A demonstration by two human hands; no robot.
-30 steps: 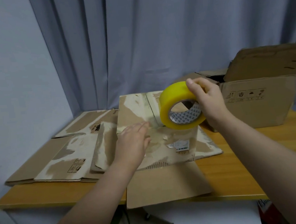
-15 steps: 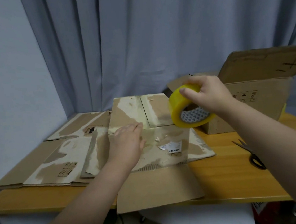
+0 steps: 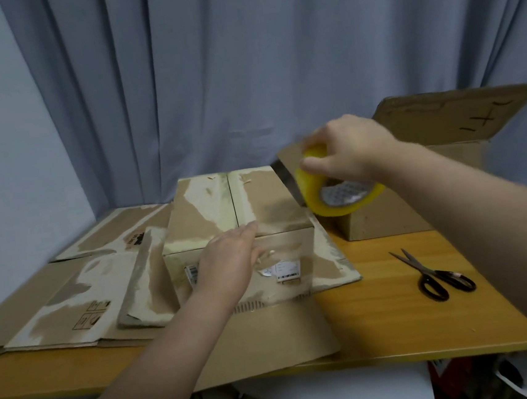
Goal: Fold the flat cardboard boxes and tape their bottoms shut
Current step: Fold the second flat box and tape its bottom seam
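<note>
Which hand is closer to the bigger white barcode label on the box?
Left. The left hand rests on the box just left of the label; the right hand is raised farther back and right, gripping the tape roll.

Bare left hand (image 3: 226,262), right hand (image 3: 349,151)

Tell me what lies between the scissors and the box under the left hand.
In the head view, between the box and the scissors lie only the box's splayed side flap and bare wooden table.
</note>
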